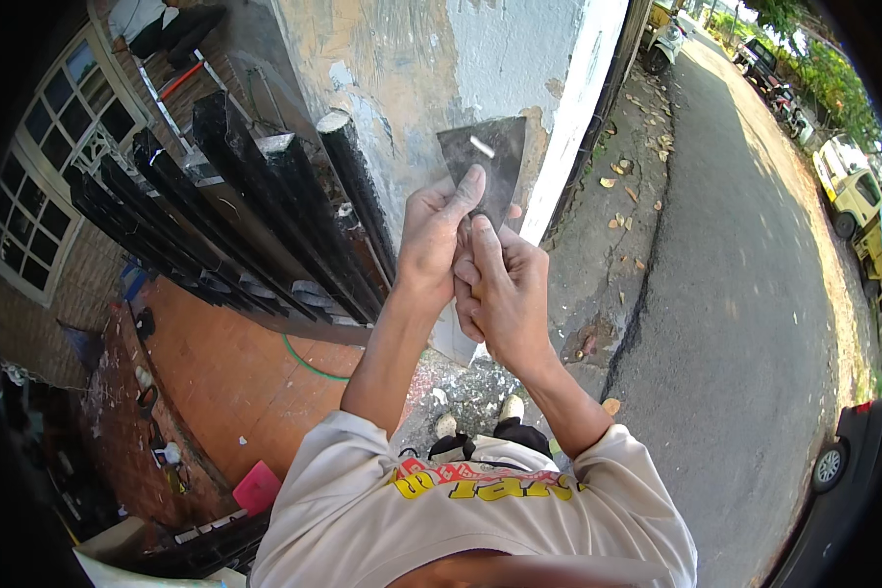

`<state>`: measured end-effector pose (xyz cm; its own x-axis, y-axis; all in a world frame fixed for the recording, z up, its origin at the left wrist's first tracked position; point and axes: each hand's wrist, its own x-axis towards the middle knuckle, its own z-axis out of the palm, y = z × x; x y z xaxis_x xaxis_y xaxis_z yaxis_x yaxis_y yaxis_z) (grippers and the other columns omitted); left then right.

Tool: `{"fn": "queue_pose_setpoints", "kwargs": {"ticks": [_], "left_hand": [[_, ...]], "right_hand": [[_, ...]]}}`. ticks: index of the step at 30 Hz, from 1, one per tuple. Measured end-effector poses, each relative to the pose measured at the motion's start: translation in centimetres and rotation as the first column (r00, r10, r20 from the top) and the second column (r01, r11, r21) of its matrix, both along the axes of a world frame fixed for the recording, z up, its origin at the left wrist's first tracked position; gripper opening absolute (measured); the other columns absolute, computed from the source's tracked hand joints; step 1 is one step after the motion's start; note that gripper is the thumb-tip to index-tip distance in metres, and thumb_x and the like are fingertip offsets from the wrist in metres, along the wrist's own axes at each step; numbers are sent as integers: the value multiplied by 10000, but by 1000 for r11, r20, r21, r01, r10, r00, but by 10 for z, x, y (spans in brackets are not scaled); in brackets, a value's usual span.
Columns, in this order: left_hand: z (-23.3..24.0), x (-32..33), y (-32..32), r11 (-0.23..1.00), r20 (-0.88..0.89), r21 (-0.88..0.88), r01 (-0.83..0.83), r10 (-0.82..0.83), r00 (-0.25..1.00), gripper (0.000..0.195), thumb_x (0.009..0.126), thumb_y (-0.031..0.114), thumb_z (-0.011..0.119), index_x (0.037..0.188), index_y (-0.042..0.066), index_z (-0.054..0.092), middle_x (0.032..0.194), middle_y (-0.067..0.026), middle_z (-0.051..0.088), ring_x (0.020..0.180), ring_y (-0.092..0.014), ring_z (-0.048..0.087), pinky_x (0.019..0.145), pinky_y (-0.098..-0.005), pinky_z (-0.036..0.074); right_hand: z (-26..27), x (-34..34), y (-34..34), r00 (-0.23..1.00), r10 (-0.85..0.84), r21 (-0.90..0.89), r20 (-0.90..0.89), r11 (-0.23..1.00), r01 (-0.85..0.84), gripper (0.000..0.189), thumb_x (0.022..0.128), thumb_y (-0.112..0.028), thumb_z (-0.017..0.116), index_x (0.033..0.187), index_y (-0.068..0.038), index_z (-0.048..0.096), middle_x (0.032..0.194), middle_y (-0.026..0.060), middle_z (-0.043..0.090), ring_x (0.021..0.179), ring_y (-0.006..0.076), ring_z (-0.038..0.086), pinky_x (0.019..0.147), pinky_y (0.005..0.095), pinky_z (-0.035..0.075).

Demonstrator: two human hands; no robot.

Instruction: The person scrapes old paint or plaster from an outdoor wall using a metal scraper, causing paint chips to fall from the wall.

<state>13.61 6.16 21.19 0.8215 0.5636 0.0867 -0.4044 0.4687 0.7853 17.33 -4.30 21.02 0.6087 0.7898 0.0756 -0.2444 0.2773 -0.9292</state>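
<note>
My right hand (513, 283) is wrapped around the handle of a paint scraper, which the fingers mostly hide. Just above it, my left hand (434, 235) grips the same tool, its thumb pressed near the base of the blade. The wide, dark metal blade of the scraper (494, 151) points away from me, and a bright streak shows on its face. Behind it rises a masonry pillar (382, 81) with patchy, partly stripped paint. Whether the blade touches the pillar I cannot tell. Pale dust coats both hands.
A black slatted fence (264, 213) adjoins the pillar on the left. Beyond it a person (154, 26) is on a stepladder (184, 81). A green hose (312, 364) lies on the tiled floor (228, 353). To the right runs a paved road (735, 294) with a parked car (845, 470).
</note>
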Motion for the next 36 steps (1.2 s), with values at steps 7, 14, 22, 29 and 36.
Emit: {"fn": "queue_pose_setpoints", "kwargs": {"ticks": [7, 14, 22, 29, 36], "left_hand": [[12, -2, 0, 994, -96, 39, -98, 101, 990, 326, 913, 321, 631, 808, 13, 646, 707, -85, 649, 574, -136, 623, 522, -256, 502], [14, 4, 12, 998, 5, 18, -60, 60, 998, 208, 946, 227, 587, 909, 25, 619, 765, -97, 652, 647, -121, 642, 575, -247, 548], [1, -5, 5, 997, -117, 10, -81, 81, 990, 304, 932, 310, 599, 864, 16, 634, 729, -83, 640, 603, -124, 622, 523, -240, 515], [3, -2, -9, 996, -114, -10, -91, 90, 989, 272, 949, 281, 578, 851, 30, 616, 731, -57, 636, 653, -121, 638, 560, -241, 530], [-7, 7, -4, 993, -104, 52, -106, 110, 988, 331, 905, 356, 633, 857, 29, 629, 744, -69, 636, 561, -112, 604, 477, -234, 483]], "right_hand": [[5, 0, 7, 998, 42, 47, 35, 998, -44, 366, 1015, -265, 442, 740, -27, 482, 552, -19, 397, 346, 36, 334, 270, 202, 236], [24, 10, 7, 997, 78, 36, -11, 996, -77, 333, 1015, -247, 442, 785, -15, 503, 593, -14, 427, 355, 32, 339, 279, 193, 250], [0, -4, -3, 996, 70, -2, -61, 998, -70, 349, 1015, -263, 444, 784, -9, 509, 593, -9, 434, 361, 34, 361, 274, 196, 266], [0, -4, -2, 995, 20, 7, -102, 1000, -19, 388, 1012, -249, 450, 707, -13, 493, 512, -14, 408, 333, 36, 341, 273, 210, 245], [-1, 0, -1, 997, 46, 61, -63, 997, -42, 360, 1011, -263, 455, 749, -18, 490, 571, -13, 409, 353, 35, 344, 264, 202, 267]]}}
